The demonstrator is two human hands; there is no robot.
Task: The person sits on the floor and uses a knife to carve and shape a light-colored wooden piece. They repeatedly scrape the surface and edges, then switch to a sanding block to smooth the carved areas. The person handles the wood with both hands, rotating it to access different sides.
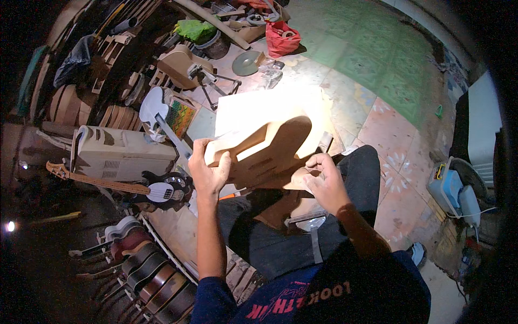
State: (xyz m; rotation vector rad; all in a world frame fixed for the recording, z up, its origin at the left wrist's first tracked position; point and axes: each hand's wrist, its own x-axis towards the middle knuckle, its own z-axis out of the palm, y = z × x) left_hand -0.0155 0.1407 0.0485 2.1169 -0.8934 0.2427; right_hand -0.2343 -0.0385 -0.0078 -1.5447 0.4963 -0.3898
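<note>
An unfinished wooden guitar body (253, 167) is held up tilted above my lap, its upper edge brightly lit and its near face in shadow. My left hand (209, 170) is closed round its left end, the thumb on the near face. At the lower right end, my right hand (322, 181) has its fingers curled and pressed against the wood; whether a small item is also in those fingers is hidden. Beyond the body lies a glaring white board or sheet (259, 105). A small orange-tipped tool (229, 195) shows below my left hand.
To the left are a dark electric bass (162, 191), a white guitar (154, 108) and a beige case (124, 151). Several guitars (145, 264) stand in a rack at lower left. A red bag (281, 39) and bucket (215, 47) sit far off; a blue-white appliance (452, 189) stands right.
</note>
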